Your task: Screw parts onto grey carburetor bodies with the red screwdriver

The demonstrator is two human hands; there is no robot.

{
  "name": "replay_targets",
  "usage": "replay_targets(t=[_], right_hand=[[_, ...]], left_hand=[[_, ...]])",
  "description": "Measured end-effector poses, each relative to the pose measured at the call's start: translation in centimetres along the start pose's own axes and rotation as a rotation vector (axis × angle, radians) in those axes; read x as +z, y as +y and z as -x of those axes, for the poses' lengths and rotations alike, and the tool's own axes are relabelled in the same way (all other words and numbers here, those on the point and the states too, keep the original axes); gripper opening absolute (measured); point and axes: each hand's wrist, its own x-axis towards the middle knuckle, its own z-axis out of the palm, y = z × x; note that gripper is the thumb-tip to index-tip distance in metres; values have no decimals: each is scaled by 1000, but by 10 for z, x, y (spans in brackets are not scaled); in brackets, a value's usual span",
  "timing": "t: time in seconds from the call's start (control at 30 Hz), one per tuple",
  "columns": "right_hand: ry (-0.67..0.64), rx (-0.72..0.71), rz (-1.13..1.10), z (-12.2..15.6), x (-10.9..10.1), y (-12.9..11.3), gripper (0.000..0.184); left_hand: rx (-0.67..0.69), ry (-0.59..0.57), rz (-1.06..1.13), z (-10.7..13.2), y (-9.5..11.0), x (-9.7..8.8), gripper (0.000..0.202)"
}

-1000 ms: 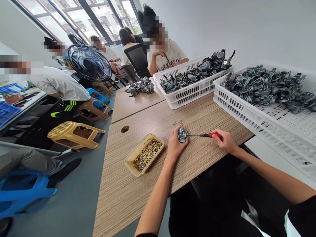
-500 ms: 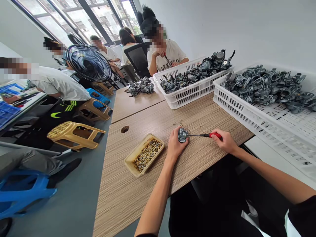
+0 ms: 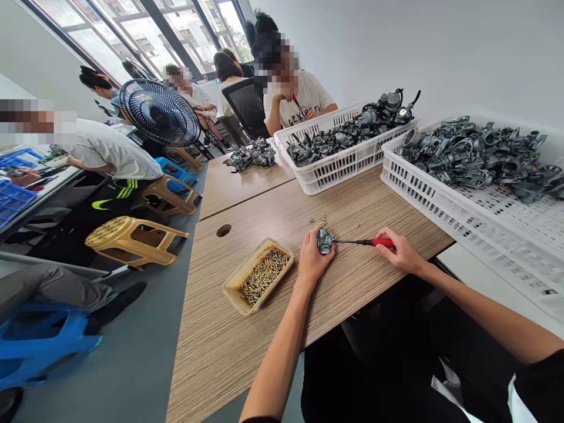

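My left hand [image 3: 311, 262] grips a small grey metal carburetor [image 3: 325, 241] and holds it down on the wooden table [image 3: 273, 205]. My right hand [image 3: 402, 252] is closed around the red handle of a screwdriver [image 3: 368, 241]. Its thin shaft lies level and its tip meets the right side of the carburetor. A few loose brass screws [image 3: 321, 220] lie on the table just beyond the carburetor. A shallow tan tray [image 3: 258, 276] full of brass screws sits to the left of my left hand.
Two white slotted crates [image 3: 339, 161] [image 3: 462, 205] heaped with grey carburetors stand at the back and right. A small pile of carburetors [image 3: 251, 155] lies on the far table. Several people sit around; a black fan [image 3: 159, 113] and plastic stools [image 3: 132, 238] stand to the left.
Both hands hold their places on the carburetor and screwdriver. The view has shifted very slightly.
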Motion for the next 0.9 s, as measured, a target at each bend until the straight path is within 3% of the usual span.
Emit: replay_targets(t=[0.33, 0.6, 0.9], right_hand=[[25, 13, 20, -3, 1, 2, 33], [-16, 6, 25, -1, -2, 1, 23], [-63, 15, 67, -3, 3, 2, 32]], left_hand=[[1, -3, -6, 1, 0, 0, 63], [-6, 2, -7, 0, 0, 0, 63], [22, -22, 1, 1, 4, 3, 67]])
